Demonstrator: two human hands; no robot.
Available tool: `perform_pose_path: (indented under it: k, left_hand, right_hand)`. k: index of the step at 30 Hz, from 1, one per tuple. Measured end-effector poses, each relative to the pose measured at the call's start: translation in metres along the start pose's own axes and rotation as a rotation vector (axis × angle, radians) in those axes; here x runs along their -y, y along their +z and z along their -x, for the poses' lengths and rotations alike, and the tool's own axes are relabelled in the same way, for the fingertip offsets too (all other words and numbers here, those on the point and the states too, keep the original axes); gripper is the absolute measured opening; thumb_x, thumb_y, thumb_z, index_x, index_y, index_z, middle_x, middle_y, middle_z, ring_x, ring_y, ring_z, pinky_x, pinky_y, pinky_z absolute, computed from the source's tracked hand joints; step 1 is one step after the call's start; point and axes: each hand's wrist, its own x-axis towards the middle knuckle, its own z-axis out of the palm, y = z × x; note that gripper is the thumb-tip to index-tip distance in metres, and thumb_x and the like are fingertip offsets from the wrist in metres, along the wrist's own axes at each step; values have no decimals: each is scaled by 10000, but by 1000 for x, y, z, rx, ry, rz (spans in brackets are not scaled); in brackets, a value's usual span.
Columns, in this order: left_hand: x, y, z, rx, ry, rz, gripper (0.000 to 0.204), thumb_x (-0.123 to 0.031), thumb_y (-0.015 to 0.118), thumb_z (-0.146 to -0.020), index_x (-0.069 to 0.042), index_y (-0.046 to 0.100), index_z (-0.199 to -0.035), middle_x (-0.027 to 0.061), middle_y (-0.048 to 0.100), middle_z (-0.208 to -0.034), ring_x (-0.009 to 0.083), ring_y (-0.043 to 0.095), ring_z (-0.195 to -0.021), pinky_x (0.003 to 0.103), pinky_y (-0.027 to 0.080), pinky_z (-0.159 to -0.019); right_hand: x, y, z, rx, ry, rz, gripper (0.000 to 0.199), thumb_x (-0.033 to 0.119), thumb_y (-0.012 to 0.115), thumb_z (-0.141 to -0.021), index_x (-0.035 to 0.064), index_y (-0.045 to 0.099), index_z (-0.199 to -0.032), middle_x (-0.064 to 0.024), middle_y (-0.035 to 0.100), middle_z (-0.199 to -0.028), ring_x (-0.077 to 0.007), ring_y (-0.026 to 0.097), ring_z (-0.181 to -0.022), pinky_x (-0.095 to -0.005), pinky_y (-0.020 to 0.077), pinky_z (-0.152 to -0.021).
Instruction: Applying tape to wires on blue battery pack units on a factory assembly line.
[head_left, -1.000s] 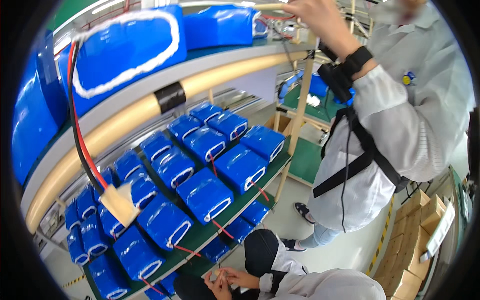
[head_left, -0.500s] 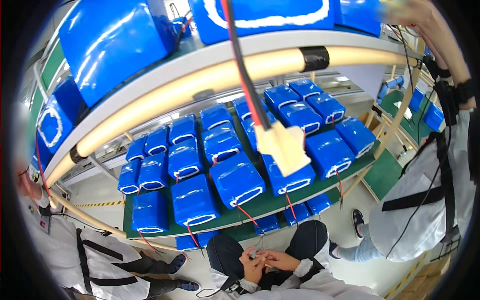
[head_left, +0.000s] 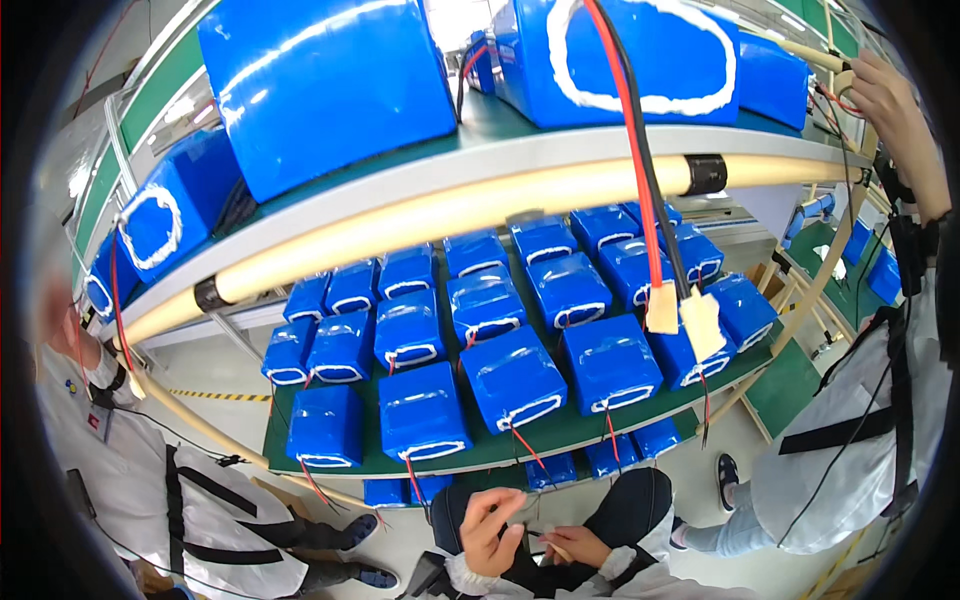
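While the head view looks down past a curved upper shelf [head_left: 560, 160] loaded with big blue packs [head_left: 320, 90], the person's own hands sit low in the picture, under the front edge of the lower green shelf [head_left: 560, 440], which juts out above them. That lower shelf carries about two dozen smaller blue wrapped packs [head_left: 510, 380] in rows, each edged with white tape, several trailing thin red wires over the rim. A red and a black cable [head_left: 640, 190] hang down from the upper shelf across the middle rows, each ending in a tan taped tip [head_left: 680, 315]. A cream tube [head_left: 430, 225] runs along the upper shelf's front. Two other people in grey-white coats with black straps stand by: one at the left [head_left: 170, 500], one at the right [head_left: 850, 440] reaching up to the top shelf.

The left hand [head_left: 492, 530] is raised, fingers curled about a small pale piece [head_left: 522, 508], too small to tell what it is. The right hand [head_left: 578, 545] lies just beside it, loosely closed; I cannot tell what it grips
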Motion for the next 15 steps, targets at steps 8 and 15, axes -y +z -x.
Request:
perform_pose_path:
  k: [8,15]
  left_hand:
    - [-157,-58,-162,-278,707,-669,300,-88,761,-604,-196,726,-881,59,580,-1041,249,496,-936,343,426,-758]
    - [-207,-75,-283,-370,867,-950,451,-69,726,-717,-97,594,-1147,121,450,-1313,308,428,-1171,368,381,-880]
  right_hand:
    - [111,-7,103,-368,-837,-265,183,161,560,-929,26,576,-1052,-47,574,-678,-110,505,-480,-247,420,-452]
    - [275,-4,212,-1006,-1623,85,579,151,653,-825,37,416,-1341,-63,565,-976,-77,524,-684,-180,439,-574]
